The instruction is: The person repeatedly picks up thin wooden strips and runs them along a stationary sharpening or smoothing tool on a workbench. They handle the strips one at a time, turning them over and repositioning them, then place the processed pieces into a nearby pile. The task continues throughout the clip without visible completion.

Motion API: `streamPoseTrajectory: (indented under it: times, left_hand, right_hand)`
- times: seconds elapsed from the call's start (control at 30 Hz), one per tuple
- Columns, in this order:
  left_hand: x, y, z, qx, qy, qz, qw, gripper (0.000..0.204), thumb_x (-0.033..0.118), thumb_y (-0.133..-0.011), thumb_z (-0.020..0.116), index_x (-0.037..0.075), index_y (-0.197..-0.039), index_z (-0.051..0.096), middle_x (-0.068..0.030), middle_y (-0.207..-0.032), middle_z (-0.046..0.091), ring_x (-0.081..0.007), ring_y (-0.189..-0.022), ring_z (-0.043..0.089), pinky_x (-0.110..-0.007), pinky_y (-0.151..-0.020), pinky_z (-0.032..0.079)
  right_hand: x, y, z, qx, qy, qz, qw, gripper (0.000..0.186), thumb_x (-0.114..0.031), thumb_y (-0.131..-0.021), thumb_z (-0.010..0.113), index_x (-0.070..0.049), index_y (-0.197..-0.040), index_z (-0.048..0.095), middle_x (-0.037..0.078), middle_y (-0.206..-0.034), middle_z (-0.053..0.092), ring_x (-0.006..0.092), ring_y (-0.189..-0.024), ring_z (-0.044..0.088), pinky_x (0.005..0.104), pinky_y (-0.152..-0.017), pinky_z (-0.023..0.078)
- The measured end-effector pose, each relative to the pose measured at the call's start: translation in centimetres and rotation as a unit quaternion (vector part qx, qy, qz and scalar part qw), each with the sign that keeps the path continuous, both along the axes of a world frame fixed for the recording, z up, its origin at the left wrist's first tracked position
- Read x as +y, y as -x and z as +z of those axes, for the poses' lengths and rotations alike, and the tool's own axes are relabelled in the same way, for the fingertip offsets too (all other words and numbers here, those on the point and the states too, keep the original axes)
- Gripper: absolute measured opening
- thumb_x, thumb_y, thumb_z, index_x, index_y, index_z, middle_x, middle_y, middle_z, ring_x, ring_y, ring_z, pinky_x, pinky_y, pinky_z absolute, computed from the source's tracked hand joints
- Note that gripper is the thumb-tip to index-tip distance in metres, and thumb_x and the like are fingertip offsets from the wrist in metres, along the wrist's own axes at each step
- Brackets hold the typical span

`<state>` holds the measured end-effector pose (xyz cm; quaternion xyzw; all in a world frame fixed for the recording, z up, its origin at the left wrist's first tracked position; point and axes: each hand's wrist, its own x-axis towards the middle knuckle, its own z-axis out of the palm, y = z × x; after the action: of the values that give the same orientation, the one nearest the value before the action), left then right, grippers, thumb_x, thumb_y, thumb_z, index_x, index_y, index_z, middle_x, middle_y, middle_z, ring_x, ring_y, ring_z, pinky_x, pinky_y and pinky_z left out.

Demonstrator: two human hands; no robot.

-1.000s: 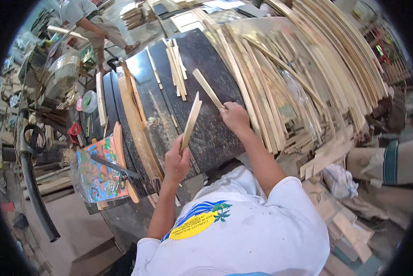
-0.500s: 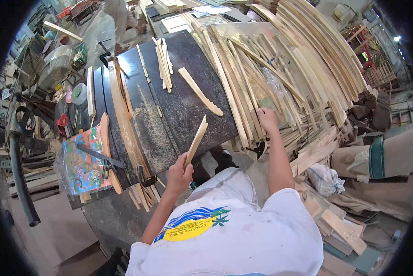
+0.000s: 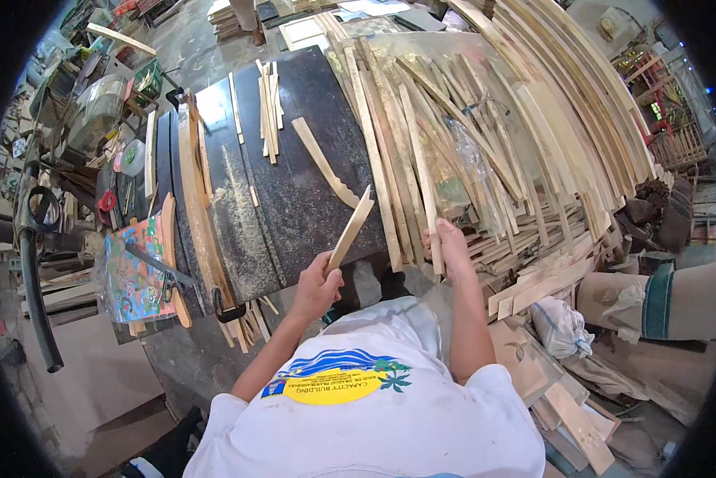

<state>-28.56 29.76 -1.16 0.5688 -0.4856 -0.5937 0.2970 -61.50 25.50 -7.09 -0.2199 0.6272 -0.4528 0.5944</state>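
My left hand (image 3: pixel 319 285) is closed round the lower end of a short wooden strip (image 3: pixel 351 229), which points up and away over the near edge of the dark saw table (image 3: pixel 298 239). To the right, my right hand (image 3: pixel 451 245) grips the near end of a long, narrow wooden strip (image 3: pixel 421 171), which lies out over other strips. On the dark table rests a wooden piece with a wavy-cut end (image 3: pixel 323 162), just beyond the strip in my left hand. A small bundle of thin sticks (image 3: pixel 270 111) lies farther back.
A long wooden fence bar (image 3: pixel 198 207) crosses the table's left part, with sawdust beside it. A metal square (image 3: pixel 158 264) lies on a colourful plastic-wrapped sheet (image 3: pixel 131 291). Long boards (image 3: pixel 585 95) are stacked at the right. A white sack (image 3: pixel 561 327) sits lower right.
My right hand has drawn the long strip nearer to me, so its end now sticks out past the strips beside it. My left hand still holds the short strip, and the view has shifted slightly.
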Motion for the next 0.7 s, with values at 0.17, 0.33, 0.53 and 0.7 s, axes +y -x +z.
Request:
streamPoseTrajectory:
  times: [0.17,0.33,0.53,0.7]
  left_hand:
    - [-1.9,4.4,-1.4,0.134,-0.121,0.109,0.977,0.025,0.010,-0.100,0.063,0.003,-0.122,0.055,-0.0032,-0.086,0.060,-0.0102,-0.059,0.058,-0.027,-0.055,0.052]
    - [-2.6,8.0,-0.7,0.179,-0.173,0.130,0.960,0.029,0.016,-0.100,0.070,0.006,-0.121,0.053,-0.0046,-0.092,0.061,-0.0098,-0.059,0.057,-0.032,-0.064,0.058]
    - [-2.8,10.8,0.8,0.119,-0.105,0.108,0.981,0.036,0.018,-0.096,0.077,0.004,-0.121,0.054,-0.0046,-0.100,0.066,-0.0104,-0.077,0.064,-0.028,-0.066,0.057]
    - [-2.1,11.3,1.4,0.065,0.007,0.094,0.993,0.035,0.012,-0.096,0.074,0.001,-0.125,0.058,-0.0062,-0.109,0.068,-0.0122,-0.088,0.067,-0.029,-0.081,0.057]
  right_hand:
    - [0.5,-1.1,0.6,-0.119,0.017,0.057,0.991,0.029,-0.029,-0.111,0.054,-0.003,-0.119,0.064,0.007,-0.096,0.073,0.0144,-0.081,0.069,0.0308,-0.075,0.058]
    - [-0.2,-3.0,3.1,-0.265,-0.007,0.054,0.963,0.031,-0.025,-0.111,0.049,-0.001,-0.128,0.061,0.012,-0.106,0.074,0.0215,-0.087,0.073,0.0366,-0.083,0.062]
    - [-1.4,-3.8,3.4,-0.258,-0.014,0.090,0.962,0.029,-0.014,-0.108,0.048,-0.001,-0.133,0.055,0.014,-0.109,0.074,0.0226,-0.095,0.076,0.0361,-0.082,0.065]
    - [-2.7,-4.9,3.4,-0.272,-0.010,0.126,0.954,0.024,-0.008,-0.103,0.058,-0.001,-0.126,0.057,0.013,-0.111,0.073,0.0229,-0.095,0.076,0.0364,-0.084,0.066]
